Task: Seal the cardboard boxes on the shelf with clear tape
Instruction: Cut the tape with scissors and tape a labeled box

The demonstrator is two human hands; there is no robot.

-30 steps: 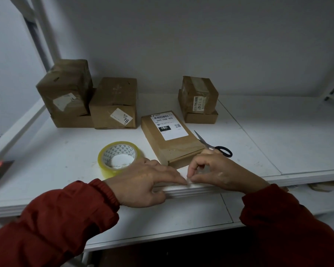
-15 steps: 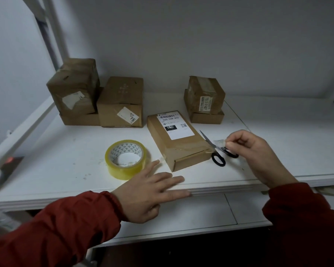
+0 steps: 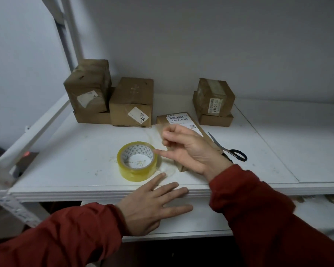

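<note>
The left hand [image 3: 152, 207] lies flat on the shelf's [image 3: 75, 160] front edge, fingers [image 3: 174, 191] spread and straight, just in front of the tape roll [image 3: 137, 160]. The right hand [image 3: 191, 151] hovers over the flat labelled box [image 3: 178, 119], fingers loosely curled beside the roll. I cannot tell whether they pinch anything. Scissors [image 3: 229, 150] lie right of the box.

- black-handled scissors [image 3: 233, 151] lying flat, blades closed, tips pointing toward the back
- plain white wall [image 3: 201, 45] behind
- white metal post [image 3: 73, 35], back left
- perforated metal strip [image 3: 8, 205], lower left
- small red light [image 3: 26, 154], left edge
</note>
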